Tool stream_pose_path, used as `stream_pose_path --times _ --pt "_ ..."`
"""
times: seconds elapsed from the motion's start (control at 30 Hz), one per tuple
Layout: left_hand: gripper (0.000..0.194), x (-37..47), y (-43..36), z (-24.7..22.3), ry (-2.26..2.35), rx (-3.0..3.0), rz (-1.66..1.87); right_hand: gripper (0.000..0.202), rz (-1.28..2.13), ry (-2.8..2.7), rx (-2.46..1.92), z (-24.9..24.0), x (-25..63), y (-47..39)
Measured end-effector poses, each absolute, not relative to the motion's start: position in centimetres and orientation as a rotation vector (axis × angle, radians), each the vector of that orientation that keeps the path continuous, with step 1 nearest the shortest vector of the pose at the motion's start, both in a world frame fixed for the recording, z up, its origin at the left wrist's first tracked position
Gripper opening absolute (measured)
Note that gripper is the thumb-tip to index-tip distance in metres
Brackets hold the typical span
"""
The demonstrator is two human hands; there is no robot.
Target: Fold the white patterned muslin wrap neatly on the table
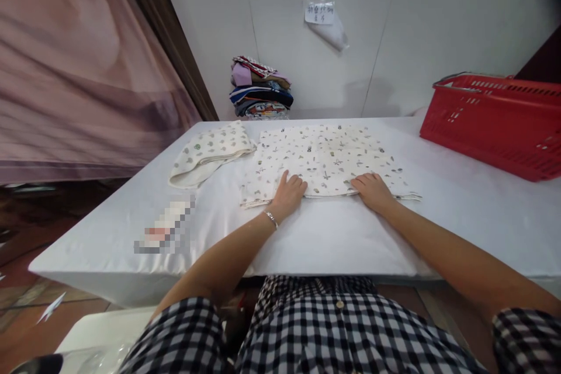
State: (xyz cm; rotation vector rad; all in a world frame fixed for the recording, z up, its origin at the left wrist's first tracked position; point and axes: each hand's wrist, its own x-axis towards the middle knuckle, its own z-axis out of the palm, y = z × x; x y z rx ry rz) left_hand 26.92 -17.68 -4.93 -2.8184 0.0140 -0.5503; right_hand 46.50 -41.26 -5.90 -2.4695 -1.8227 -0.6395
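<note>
A folded off-white cloth (326, 155) with a small scattered grey and green print lies flat on the white-covered table in front of me. My left hand (289, 191) rests on its near edge, left of the middle, with the fingers slightly apart on the fabric. On the same edge, further right, my right hand (372, 188) lies with its fingertips on the cloth. Both thumbs are hard to make out. To the left sits a second off-white cloth (210, 152) with a green leaf-like print, loosely folded, touched by neither hand.
A red plastic basket (491, 125) stands at the table's right. Behind the table, a pile of folded clothes (262, 87) is against the wall. A blurred-out item (169, 225) lies front left on the white tablecloth (324, 239). A pink curtain (87, 58) hangs at left.
</note>
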Motion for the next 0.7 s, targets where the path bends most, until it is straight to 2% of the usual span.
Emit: stream_pose_path --times 0.2,0.43,0.7 --pt "0.024 29.6 -19.6 -5.3 0.073 -2.843 -0.522 0.027 -0.555 -1.810 -2.444 -6.1 45.9 -41.0" --pt "0.018 28.4 -20.0 -4.5 0.148 -3.039 -0.327 0.025 -0.141 -1.911 -2.417 -4.5 45.4 -42.2" --pt "0.024 27.8 -19.7 -3.6 0.082 -3.257 -0.213 0.027 0.098 -1.732 -2.410 -3.4 44.5 -42.2"
